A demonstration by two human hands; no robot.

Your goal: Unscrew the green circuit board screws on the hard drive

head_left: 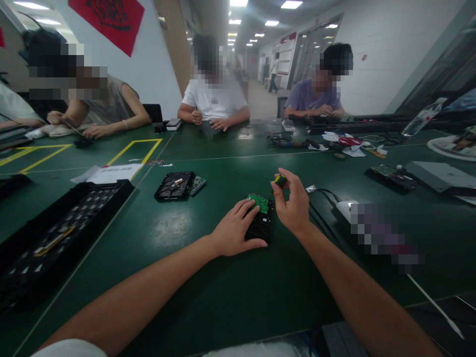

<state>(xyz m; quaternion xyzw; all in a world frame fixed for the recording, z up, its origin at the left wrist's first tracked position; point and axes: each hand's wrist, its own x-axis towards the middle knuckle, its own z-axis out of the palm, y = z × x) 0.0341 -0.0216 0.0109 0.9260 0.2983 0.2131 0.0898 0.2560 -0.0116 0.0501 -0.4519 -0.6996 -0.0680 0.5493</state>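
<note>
A black hard drive (pixel 262 228) with a green circuit board (pixel 259 204) lies on the table in front of me. My left hand (pixel 237 225) holds it in place from the left, fingers across the board and thumb along the near edge. Between the thumb and fingers of my right hand (pixel 292 203) is the black-and-yellow handle of a screwdriver (pixel 280 180). Its thin shaft slants down to the drive's right edge; the tip is too small to make out. Another hard drive (pixel 174 186) lies farther left, with a loose circuit board (pixel 198 185) beside it.
A long black tray (pixel 55 233) stands on the left. To the right are a power strip (pixel 375 233) with cables, a drive (pixel 392 177) and a grey box (pixel 442 177). Across the green table (pixel 208 297) sit several people; cables and a bottle (pixel 424 118) lie at the back right.
</note>
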